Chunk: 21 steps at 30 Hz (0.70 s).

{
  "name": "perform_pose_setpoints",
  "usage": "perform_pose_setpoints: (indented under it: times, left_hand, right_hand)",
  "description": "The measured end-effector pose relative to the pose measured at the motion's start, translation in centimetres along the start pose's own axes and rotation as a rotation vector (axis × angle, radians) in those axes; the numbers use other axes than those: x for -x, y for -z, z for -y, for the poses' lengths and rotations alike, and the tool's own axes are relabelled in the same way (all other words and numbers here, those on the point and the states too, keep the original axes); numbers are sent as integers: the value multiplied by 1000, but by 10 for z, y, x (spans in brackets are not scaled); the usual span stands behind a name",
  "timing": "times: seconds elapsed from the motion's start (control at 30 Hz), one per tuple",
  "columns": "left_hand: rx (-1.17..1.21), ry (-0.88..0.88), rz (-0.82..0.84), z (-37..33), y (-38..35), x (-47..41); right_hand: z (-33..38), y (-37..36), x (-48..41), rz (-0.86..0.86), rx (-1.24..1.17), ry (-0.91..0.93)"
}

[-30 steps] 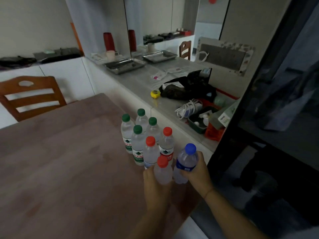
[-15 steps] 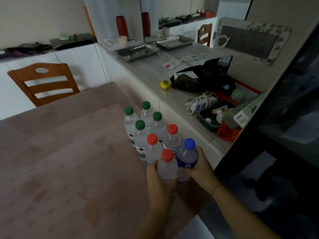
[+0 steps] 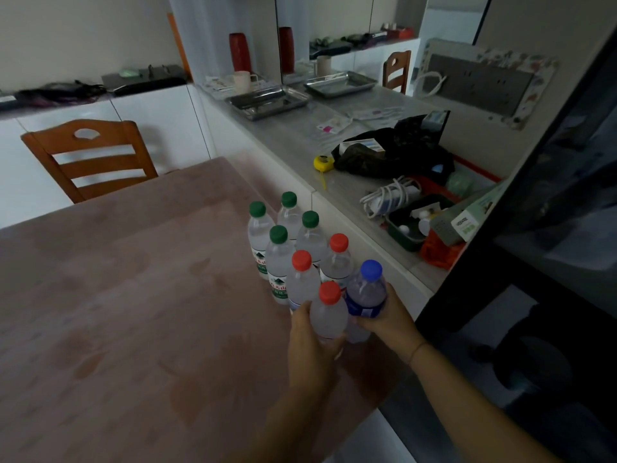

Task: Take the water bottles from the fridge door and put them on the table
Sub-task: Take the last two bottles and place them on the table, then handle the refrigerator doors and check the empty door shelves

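Observation:
Several clear water bottles stand in a tight cluster near the right edge of the reddish-brown table (image 3: 117, 312). The far ones have green caps (image 3: 278, 234), two behind the front row have red caps (image 3: 339, 242). My left hand (image 3: 309, 342) is wrapped around the nearest red-capped bottle (image 3: 329, 312). My right hand (image 3: 389, 320) grips the blue-capped bottle (image 3: 367, 292) beside it. Both held bottles are upright and press against the cluster; whether their bases touch the table is hidden by my hands.
A wooden chair (image 3: 88, 155) stands at the table's far side. A grey counter (image 3: 300, 135) to the right carries metal trays, a black bag, cables and a green box. A dark fridge door (image 3: 551, 228) fills the right side.
The view has shifted so the cluster sits a little higher in frame. My hands stay on the red-capped and blue-capped bottles, which are pressed closer to the group.

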<state>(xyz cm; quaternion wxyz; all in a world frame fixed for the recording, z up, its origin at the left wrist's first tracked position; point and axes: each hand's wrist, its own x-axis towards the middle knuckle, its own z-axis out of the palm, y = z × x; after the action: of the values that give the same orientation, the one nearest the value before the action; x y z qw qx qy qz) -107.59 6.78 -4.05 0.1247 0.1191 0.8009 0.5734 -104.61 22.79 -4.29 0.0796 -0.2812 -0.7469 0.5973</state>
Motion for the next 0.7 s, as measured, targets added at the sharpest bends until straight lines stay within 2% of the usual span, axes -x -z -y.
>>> perform_pose_setpoints:
  times: [0.13,0.37,0.53,0.7]
  left_hand:
    - [16,45,-1,6,2,2]
    - [13,89,111,11,14,33]
    - [-42,-37,294,18,27,63]
    - [-46,-264,531,-6,45,112]
  right_hand:
    - [3,1,19,-51,-78,-14]
    - [19,10,86,-355,-37,44]
    - [28,-8,167,-613,-32,82]
    - [24,-30,266,-792,-20,53]
